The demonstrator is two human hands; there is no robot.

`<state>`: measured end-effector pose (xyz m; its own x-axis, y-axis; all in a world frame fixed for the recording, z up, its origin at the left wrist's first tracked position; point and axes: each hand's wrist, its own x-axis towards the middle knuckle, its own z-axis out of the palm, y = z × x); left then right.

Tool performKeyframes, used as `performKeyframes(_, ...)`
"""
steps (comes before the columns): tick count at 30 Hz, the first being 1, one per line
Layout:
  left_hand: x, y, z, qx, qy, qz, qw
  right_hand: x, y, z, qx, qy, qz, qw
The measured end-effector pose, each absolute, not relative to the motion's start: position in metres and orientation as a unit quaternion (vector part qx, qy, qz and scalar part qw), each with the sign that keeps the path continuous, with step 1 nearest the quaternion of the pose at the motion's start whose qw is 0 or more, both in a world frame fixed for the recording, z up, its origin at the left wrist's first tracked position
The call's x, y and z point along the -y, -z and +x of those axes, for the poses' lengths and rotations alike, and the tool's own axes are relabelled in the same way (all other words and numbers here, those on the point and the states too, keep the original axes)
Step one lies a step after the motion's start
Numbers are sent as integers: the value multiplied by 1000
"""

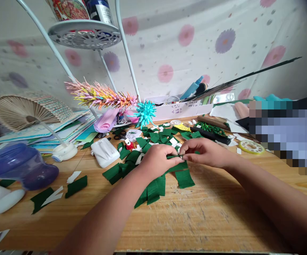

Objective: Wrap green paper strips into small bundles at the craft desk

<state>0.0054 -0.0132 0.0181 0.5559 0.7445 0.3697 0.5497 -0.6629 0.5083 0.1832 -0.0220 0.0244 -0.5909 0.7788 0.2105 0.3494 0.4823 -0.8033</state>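
Over a pile of dark green crepe paper pieces (pixel 153 191), my two hands meet fingertip to fingertip. My left hand (pixel 158 159) pinches a small strip of green crepe paper (pixel 174 156) between thumb and fingers. At the strip's right end, my right hand (pixel 205 152) is closed in a pinch on it too. The strip looks narrow, as if rolled, but its far side is hidden by my fingers. A flat green square (pixel 184 178) lies on the table just below my hands.
Left of the pile are a white plastic case (pixel 105 153) and a blue translucent container (pixel 17 164). Behind stand a white box (pixel 178 112) with thin dark rods (pixel 238 79) and a turquoise spiky flower (pixel 146 114). A yellow tape roll (pixel 251 147) lies right; another person sits there.
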Motion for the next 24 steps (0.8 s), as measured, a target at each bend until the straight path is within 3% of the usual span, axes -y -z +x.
performKeyframes(4,13,-18,7,-370,-286,865,182,22,-21,183,818,-334,-355,305)
performKeyframes(17,19,-22,9,-351,-318,864,170,21,-23,187,758,-453,-335,330)
performKeyframes(24,20,-21,11,-348,-321,867,156,19,-22,189,758,-457,-339,321)
